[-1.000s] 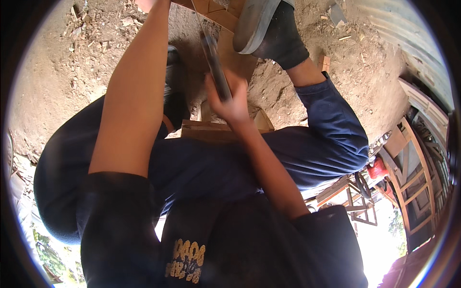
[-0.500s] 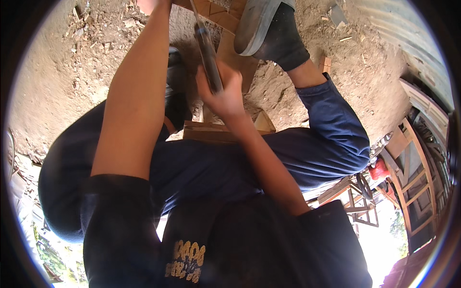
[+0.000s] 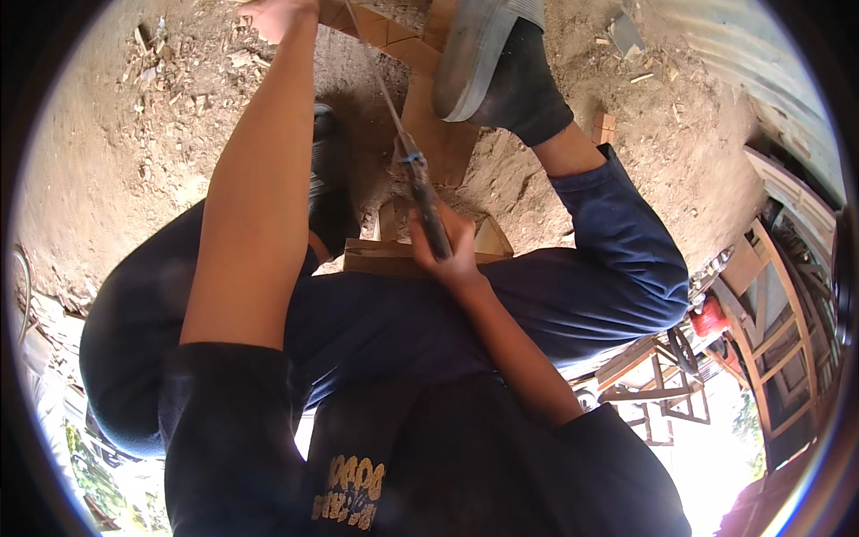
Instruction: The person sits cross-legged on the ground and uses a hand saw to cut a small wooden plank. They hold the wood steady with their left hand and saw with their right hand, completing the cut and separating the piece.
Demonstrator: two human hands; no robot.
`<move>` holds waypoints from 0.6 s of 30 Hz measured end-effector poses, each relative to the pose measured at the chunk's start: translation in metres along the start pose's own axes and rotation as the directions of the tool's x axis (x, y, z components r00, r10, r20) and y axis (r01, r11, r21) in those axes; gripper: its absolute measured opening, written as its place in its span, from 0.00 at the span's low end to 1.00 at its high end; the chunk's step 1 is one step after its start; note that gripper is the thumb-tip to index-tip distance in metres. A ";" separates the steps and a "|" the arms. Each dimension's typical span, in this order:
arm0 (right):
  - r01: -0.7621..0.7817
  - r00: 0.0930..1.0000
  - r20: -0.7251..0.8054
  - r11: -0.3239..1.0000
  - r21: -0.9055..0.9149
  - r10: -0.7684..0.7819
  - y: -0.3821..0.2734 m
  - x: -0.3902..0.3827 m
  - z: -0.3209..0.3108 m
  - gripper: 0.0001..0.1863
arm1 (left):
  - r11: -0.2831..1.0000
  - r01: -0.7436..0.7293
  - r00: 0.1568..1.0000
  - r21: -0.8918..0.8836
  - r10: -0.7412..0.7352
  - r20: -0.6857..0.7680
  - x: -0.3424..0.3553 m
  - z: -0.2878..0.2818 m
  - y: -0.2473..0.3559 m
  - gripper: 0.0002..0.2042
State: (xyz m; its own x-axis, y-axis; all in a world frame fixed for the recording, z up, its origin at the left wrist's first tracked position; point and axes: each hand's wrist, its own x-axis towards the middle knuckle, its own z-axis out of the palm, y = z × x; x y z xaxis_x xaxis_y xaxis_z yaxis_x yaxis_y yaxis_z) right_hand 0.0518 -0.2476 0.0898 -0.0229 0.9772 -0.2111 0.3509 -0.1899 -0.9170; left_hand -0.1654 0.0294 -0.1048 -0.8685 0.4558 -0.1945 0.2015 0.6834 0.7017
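Note:
My right hand is closed round the dark handle of a long, thin-bladed tool, its blade angled up to a notched wooden board. At the top edge my left hand grips that board's left end, fingers partly out of view. Another board lies beneath, beside my grey shoe. A wooden piece sits just behind my right hand, along my leg.
Dirt ground with scattered chips surrounds me. My dark shoe is left of the boards. At right stand a corrugated metal sheet, wooden frames, a red object and a small wooden stand.
My right hand and the tool have moved down toward me, showing more of the blade, after a short push upward. My left hand stays at the board.

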 end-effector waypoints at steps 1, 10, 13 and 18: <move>0.016 1.000 0.003 1.000 -0.016 -0.016 0.000 -0.003 -0.002 0.07 | 1.000 0.010 1.000 0.024 -0.010 -0.013 -0.002 -0.001 0.000 0.41; -0.024 1.000 0.005 1.000 -0.019 0.024 -0.007 0.012 0.006 0.04 | 0.993 0.087 0.996 0.084 -0.089 0.017 -0.010 -0.005 0.015 0.44; -0.083 0.994 0.063 0.994 -0.076 0.088 -0.010 -0.013 -0.013 0.03 | 0.995 0.028 0.999 0.094 -0.026 -0.021 -0.003 -0.008 0.001 0.43; -0.116 0.992 0.052 0.989 0.094 0.111 -0.019 0.074 0.018 0.03 | 1.000 -0.012 1.000 0.017 0.011 0.027 -0.005 -0.001 0.009 0.41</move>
State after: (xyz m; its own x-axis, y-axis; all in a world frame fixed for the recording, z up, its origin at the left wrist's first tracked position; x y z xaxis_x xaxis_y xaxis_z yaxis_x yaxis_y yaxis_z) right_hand 0.0264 -0.1736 0.0849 -0.0323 0.9437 -0.3291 0.2618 -0.3098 -0.9140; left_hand -0.1599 0.0326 -0.0973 -0.8535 0.4789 -0.2054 0.2194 0.6877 0.6920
